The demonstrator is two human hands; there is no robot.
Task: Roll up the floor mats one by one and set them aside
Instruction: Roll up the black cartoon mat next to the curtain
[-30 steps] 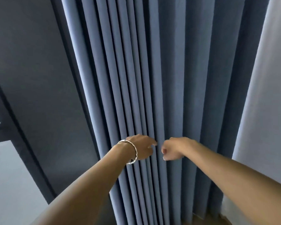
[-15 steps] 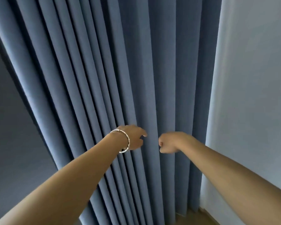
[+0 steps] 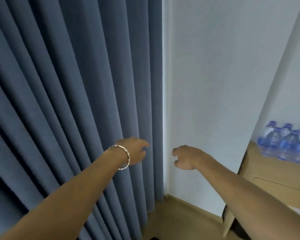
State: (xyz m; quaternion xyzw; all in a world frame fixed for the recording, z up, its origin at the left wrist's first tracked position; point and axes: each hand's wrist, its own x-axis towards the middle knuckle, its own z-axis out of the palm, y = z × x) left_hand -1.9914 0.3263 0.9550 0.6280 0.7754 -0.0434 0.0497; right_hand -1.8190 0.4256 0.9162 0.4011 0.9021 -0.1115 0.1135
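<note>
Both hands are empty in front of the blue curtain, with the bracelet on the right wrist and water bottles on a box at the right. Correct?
Not quite: the head view shows the bracelet on the left wrist. The left hand and right hand are empty by the curtain; bottles sit on a box.

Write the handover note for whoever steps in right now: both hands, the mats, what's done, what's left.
Left hand: raised by the blue curtain, fingers loose, holding nothing; a bangle sits on the wrist.
Right hand: raised in front of the white wall, fingers curled, empty.
Mats: none in view. Only a strip of wooden floor shows below.
Nearby: water bottles stand on a cardboard box at the right.
Done: cannot tell from this view.
Left: look down, find the mats, then roll each and set it aside.
</note>
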